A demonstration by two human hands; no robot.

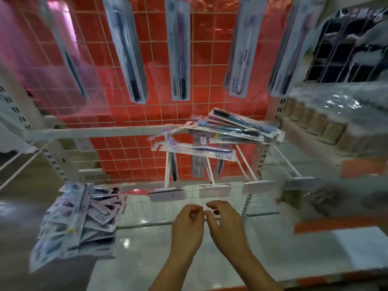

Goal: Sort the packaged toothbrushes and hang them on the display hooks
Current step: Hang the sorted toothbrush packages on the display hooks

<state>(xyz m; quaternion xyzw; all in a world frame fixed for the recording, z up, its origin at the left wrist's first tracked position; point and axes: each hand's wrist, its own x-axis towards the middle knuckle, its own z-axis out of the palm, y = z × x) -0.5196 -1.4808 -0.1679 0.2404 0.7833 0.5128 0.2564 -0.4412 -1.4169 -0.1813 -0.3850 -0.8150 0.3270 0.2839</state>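
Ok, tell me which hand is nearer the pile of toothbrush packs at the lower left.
Left. The left hand is just right of the pile of toothbrush packs; the right hand sits beyond the left one, farther right.

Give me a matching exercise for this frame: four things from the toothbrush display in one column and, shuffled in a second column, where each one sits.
Things
1. both hands: left hand, right hand
2. loose heap of packs
3. fanned bunch of packs
4. BDM pack with white brush

Places
A. lower left, beside the shelf post
B. hanging at the top, right of centre
C. lying across the white hooks, mid-frame
D. bottom centre, below the price tags

Pairs: 1-D, 2-C, 3-A, 4-B
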